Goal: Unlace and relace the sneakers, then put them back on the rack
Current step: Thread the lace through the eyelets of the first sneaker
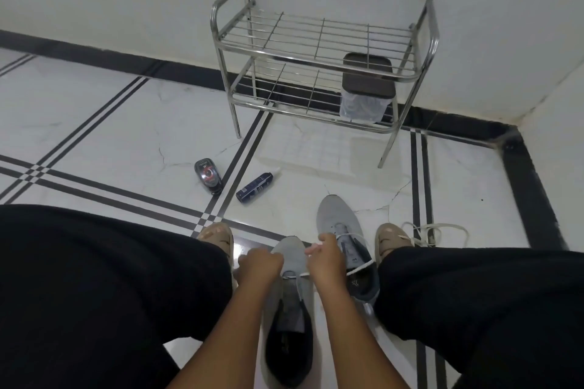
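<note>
Two grey sneakers lie on the floor between my knees. The near sneaker (pixel 292 309) points away from me, with a white lace (pixel 298 275) crossing its lowest eyelets. My left hand (pixel 259 265) is curled at the lace's left side, and my right hand (pixel 325 257) pinches its right end, fingers raised. The second sneaker (pixel 343 230) lies just right of it, with a white lace trailing over its tongue. A loose white lace (pixel 436 230) lies on the floor at the right. The chrome shoe rack (pixel 316 50) stands against the wall.
A lidded clear container (pixel 366 88) sits on the rack's lower shelf. A dark bottle (pixel 208 175) and a blue spray can (pixel 254 188) lie on the tiled floor ahead. My feet in beige slippers (pixel 218 235) flank the sneakers.
</note>
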The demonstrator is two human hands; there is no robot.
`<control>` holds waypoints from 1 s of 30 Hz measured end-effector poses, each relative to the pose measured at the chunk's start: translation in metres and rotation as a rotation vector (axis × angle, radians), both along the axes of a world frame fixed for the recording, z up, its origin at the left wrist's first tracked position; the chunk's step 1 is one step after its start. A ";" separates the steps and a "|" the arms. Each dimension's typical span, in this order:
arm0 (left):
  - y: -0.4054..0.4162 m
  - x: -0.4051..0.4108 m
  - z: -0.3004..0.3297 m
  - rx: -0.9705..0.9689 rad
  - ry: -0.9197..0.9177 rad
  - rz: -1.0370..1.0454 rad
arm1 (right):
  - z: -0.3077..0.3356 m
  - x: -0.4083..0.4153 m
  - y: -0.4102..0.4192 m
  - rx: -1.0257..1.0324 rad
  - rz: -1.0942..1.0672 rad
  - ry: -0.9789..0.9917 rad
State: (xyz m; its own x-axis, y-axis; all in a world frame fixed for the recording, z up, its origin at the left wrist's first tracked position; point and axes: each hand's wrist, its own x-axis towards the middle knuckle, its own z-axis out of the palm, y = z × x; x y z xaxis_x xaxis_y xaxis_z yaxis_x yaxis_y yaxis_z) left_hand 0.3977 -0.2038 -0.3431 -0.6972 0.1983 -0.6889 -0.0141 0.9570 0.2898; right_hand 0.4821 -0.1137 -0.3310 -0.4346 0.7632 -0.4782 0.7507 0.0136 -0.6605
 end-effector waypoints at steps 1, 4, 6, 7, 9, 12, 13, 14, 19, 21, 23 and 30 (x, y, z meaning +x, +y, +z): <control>0.003 -0.004 0.009 0.011 0.026 -0.044 | 0.008 -0.003 0.002 -0.002 -0.023 0.049; 0.014 -0.018 0.040 0.074 0.068 -0.127 | 0.042 -0.010 0.009 0.036 0.017 0.162; 0.023 -0.026 0.073 0.143 0.078 -0.191 | 0.074 -0.016 0.016 0.103 0.070 0.231; 0.027 -0.030 0.093 0.176 0.083 -0.230 | 0.089 -0.019 0.021 0.129 0.087 0.276; 0.034 -0.040 0.130 0.231 0.096 -0.275 | 0.121 -0.026 0.030 0.179 0.119 0.340; 0.040 -0.055 0.181 0.260 0.134 -0.352 | 0.173 -0.036 0.046 0.278 0.239 0.311; 0.040 -0.059 0.200 0.265 0.158 -0.391 | 0.193 -0.039 0.051 0.315 0.310 0.283; 0.040 -0.062 0.217 0.269 0.172 -0.427 | 0.212 -0.042 0.056 0.350 0.390 0.246; 0.033 -0.077 0.291 0.408 0.179 -0.524 | 0.286 -0.053 0.081 0.476 0.559 0.144; 0.029 -0.078 0.299 0.504 0.136 -0.485 | 0.288 -0.051 0.088 0.392 0.535 0.221; 0.027 -0.077 0.304 0.593 0.125 -0.435 | 0.289 -0.049 0.091 0.321 0.491 0.303; 0.030 -0.066 0.326 0.928 0.051 -0.270 | 0.318 -0.050 0.090 0.168 0.269 0.643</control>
